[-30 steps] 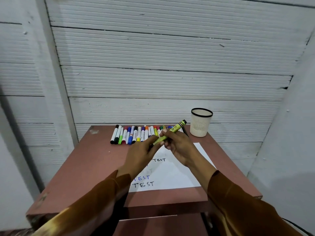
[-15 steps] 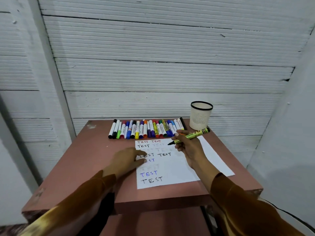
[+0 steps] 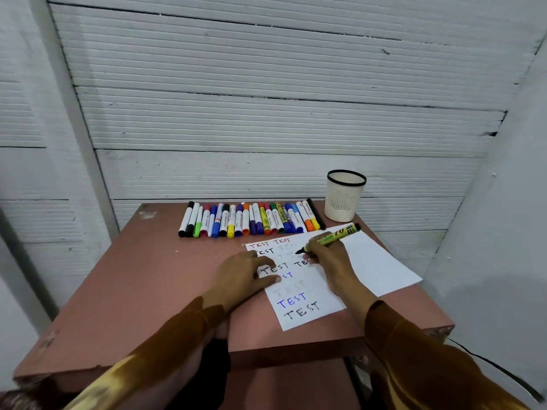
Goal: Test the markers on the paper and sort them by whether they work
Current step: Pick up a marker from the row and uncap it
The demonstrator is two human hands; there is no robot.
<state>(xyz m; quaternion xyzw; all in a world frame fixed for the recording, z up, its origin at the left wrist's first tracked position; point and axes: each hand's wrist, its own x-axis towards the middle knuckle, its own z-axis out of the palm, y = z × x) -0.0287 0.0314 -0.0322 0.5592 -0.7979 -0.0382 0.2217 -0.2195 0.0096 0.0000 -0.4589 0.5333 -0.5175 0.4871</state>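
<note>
White wall behind, bench (image 3: 142,279) centre: my left hand (image 3: 239,279) lies flat on the paper (image 3: 373,261), right hand (image 3: 331,261) clamped on the marker (image 3: 334,236), mid-frame. Paper may skid if that hand lifts.

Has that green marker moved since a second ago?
Yes. The green marker was up over the row of markers; now its tip has come down onto the paper, nearer the person than the row.

reddish-brown table (image 3: 124,291) against white ribbed wall (image 3: 266,113); black cable (image 3: 488,362) at lower right.
</note>
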